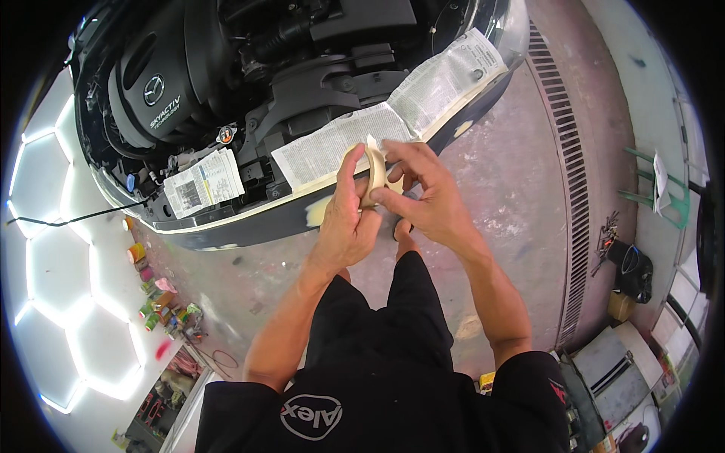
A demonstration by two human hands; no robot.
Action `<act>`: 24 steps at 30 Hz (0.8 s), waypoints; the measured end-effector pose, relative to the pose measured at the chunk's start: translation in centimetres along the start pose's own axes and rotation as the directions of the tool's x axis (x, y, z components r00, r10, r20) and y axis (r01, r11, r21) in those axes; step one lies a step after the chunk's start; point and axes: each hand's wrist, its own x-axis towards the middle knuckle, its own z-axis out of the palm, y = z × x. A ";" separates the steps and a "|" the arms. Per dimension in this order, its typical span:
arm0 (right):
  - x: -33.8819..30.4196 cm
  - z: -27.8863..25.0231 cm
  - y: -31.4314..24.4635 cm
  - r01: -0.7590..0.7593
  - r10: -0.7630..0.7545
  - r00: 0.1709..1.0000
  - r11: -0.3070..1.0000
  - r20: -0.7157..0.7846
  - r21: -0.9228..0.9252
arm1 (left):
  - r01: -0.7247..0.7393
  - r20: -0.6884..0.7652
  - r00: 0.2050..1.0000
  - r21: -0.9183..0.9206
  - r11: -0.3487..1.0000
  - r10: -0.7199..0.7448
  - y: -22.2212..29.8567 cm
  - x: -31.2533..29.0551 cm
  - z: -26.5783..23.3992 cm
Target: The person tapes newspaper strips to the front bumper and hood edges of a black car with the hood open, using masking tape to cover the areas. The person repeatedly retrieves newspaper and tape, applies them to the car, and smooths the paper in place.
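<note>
A roll of cream masking tape (376,167) is held up in front of the car's bumper. My left hand (349,223) grips it, thumb and fingers around the ring. From the other side my right hand (429,198) closes on the roll with curled fingers and thumb; whether it pinches the loose tape end is hard to see. Just behind, a newspaper sheet (325,149) lies along the front edge of the engine bay. Another newspaper sheet (445,84) continues to the right. Pale tape runs along their lower edges on the dark bumper (260,226).
A smaller folded newspaper (202,183) lies at the left of the engine bay, near the engine cover (155,90). Cream patches mark the bumper. A floor grate (578,249) runs along the right. Cans and bottles (162,302) stand at left; a green chair (664,189) is far right.
</note>
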 end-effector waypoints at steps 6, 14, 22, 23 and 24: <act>0.5 -2.6 -0.5 -0.414 0.334 0.910 0.779 0.247 0.470 | -0.048 0.060 0.997 0.158 0.986 0.039 0.4 -1.5 -0.6; -0.8 -0.2 -2.3 0.006 -0.022 0.988 0.994 -0.152 -0.106 | 0.218 0.037 0.974 0.110 0.970 -0.224 0.6 0.9 0.7; 2.5 0.0 2.4 -0.075 0.170 0.850 0.976 -0.499 0.205 | -0.209 -0.203 0.928 0.408 0.889 0.311 0.6 1.2 2.3; 3.5 -0.4 4.0 -0.092 0.145 0.846 0.988 -0.513 0.126 | -0.409 -0.162 0.792 0.576 0.708 0.589 0.6 0.7 2.3; 4.5 -0.6 5.2 -0.105 0.114 0.843 0.993 -0.525 0.048 | -0.367 -0.138 0.816 0.627 0.687 0.562 -0.1 0.1 2.2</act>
